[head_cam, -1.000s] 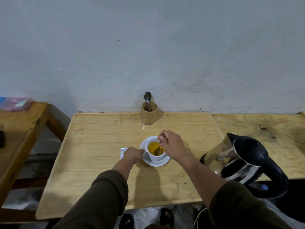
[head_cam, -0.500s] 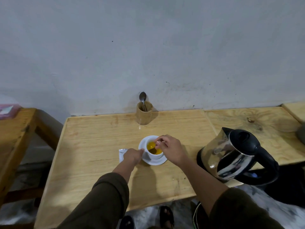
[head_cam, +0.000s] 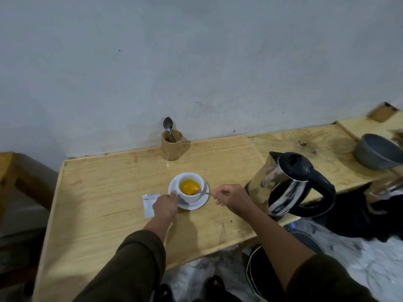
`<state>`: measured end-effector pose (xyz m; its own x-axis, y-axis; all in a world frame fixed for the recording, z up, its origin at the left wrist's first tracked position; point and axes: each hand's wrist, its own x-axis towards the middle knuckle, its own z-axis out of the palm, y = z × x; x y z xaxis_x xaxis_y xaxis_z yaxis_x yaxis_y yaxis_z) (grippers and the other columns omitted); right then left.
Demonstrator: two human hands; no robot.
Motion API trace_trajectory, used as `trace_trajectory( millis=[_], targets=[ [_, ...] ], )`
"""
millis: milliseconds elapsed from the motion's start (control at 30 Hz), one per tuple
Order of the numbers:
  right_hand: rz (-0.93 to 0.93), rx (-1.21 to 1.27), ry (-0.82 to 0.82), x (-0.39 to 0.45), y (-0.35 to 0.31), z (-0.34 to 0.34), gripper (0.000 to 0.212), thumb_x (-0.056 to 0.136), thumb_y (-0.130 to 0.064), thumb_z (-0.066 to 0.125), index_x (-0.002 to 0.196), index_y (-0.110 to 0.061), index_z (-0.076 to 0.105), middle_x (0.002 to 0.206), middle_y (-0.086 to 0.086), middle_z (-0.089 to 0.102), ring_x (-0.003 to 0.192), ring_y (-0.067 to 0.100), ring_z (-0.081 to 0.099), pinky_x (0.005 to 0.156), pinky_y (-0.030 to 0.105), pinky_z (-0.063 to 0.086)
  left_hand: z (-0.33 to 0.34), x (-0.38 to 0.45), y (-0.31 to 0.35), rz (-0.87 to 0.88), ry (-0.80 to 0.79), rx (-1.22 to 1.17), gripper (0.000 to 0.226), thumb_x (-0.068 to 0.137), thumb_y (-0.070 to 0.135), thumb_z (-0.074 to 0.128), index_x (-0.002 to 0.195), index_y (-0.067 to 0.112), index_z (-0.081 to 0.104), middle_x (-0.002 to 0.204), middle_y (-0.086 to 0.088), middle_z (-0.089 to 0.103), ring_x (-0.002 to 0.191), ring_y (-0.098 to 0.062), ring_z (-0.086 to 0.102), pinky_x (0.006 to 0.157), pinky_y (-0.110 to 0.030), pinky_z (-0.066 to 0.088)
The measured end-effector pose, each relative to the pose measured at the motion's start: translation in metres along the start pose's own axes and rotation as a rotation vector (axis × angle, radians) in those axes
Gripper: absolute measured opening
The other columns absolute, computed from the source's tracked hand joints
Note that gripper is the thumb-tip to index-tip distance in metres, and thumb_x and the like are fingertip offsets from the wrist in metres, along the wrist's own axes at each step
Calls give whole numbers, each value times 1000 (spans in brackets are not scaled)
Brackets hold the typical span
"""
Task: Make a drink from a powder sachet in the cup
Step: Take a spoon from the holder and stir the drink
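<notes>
A white cup [head_cam: 192,196] holding orange-yellow liquid stands on a white saucer [head_cam: 201,202] in the middle of the wooden table [head_cam: 104,192]. My left hand [head_cam: 165,205] grips the saucer's left rim beside the cup. My right hand [head_cam: 229,197], to the right of the cup, pinches the handle of a metal spoon [head_cam: 204,193] whose bowl dips over the cup's right rim into the liquid. A silvery opened sachet [head_cam: 149,203] lies flat on the table just left of my left hand, partly hidden by it.
A steel and black electric kettle [head_cam: 292,184] stands right of my right hand. A wooden holder [head_cam: 171,148] with another spoon [head_cam: 168,125] sits by the wall. A grey bowl [head_cam: 376,152] rests far right. A wooden bench [head_cam: 8,171] is at left.
My right hand has moved from above the cup out to its right, drawing the spoon handle sideways. The head view has swung right and the grey bowl has come into view.
</notes>
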<state>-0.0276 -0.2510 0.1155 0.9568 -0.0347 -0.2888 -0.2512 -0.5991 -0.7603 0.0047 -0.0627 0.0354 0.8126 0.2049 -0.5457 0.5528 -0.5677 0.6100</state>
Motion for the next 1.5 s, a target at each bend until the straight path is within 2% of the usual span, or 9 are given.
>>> trace_trajectory(
  millis=[167, 333, 500, 633, 767, 1100, 1200, 1400, 1500],
  targets=[
    [136, 71, -186, -5, 19, -12, 16, 83, -19, 68, 81, -5, 75, 58, 0, 65, 57, 11, 57, 57, 23, 47, 14, -11, -3, -7, 74, -35, 53, 104, 31, 19, 128, 1, 56, 133, -20, 59, 125, -34, 52, 108, -39, 38],
    [245, 5, -308, -5, 36, -13, 17, 69, -12, 72, 64, -26, 65, 77, 8, 70, 67, 18, 57, 61, 29, 44, 25, -17, -1, -57, 109, -118, 43, 101, 24, 33, 140, 13, 46, 129, -18, 61, 121, -37, 55, 105, -39, 42],
    [305, 19, -298, -7, 55, -9, 25, 69, -8, 76, 73, -27, 60, 79, 6, 67, 69, 16, 60, 59, 24, 44, 35, -23, 0, -85, 122, -169, 51, 95, 22, 46, 145, 21, 37, 121, -20, 65, 114, -39, 58, 100, -41, 46],
    [304, 86, -279, -3, 68, -6, 24, 67, -2, 73, 59, -23, 65, 65, 3, 64, 68, 18, 56, 69, 28, 42, 42, -24, -2, -97, 140, -177, 60, 91, 25, 56, 147, 24, 35, 122, -18, 66, 118, -38, 58, 100, -40, 44],
    [280, 173, -277, 0, 75, -10, 30, 76, 5, 64, 64, -22, 65, 51, -10, 64, 50, 4, 55, 55, 18, 43, 48, -26, 0, -106, 177, -226, 66, 88, 27, 62, 148, 23, 35, 127, -14, 66, 124, -35, 55, 105, -39, 41],
    [419, 230, 71, 44, 94, -7, 33, 78, 1, 67, 56, -23, 57, 74, 8, 68, 73, 24, 60, 72, 33, 58, 58, -33, 6, -103, 248, -280, 68, 88, 23, 64, 148, 23, 33, 119, -9, 71, 124, -30, 57, 103, -33, 40],
    [448, 136, 75, 54, 98, 0, 35, 76, -4, 70, 51, -25, 56, 81, 9, 68, 80, 27, 65, 83, 38, 59, 60, -33, 6, -125, 259, -311, 67, 88, 23, 63, 148, 24, 33, 118, -8, 72, 124, -28, 56, 105, -34, 40],
    [474, 60, 51, 62, 99, 8, 31, 76, -5, 69, 54, -24, 59, 92, 10, 74, 80, 25, 65, 68, 27, 53, 60, -33, 6, -141, 263, -319, 68, 88, 24, 62, 149, 27, 31, 119, -8, 71, 123, -27, 57, 105, -34, 41],
    [453, 18, 65, 63, 98, 12, 29, 78, -6, 68, 55, -21, 59, 96, 10, 74, 91, 28, 67, 76, 30, 56, 61, -33, 4, -134, 264, -311, 69, 88, 25, 63, 149, 27, 32, 119, -7, 71, 123, -27, 58, 105, -34, 41]
  ],
)
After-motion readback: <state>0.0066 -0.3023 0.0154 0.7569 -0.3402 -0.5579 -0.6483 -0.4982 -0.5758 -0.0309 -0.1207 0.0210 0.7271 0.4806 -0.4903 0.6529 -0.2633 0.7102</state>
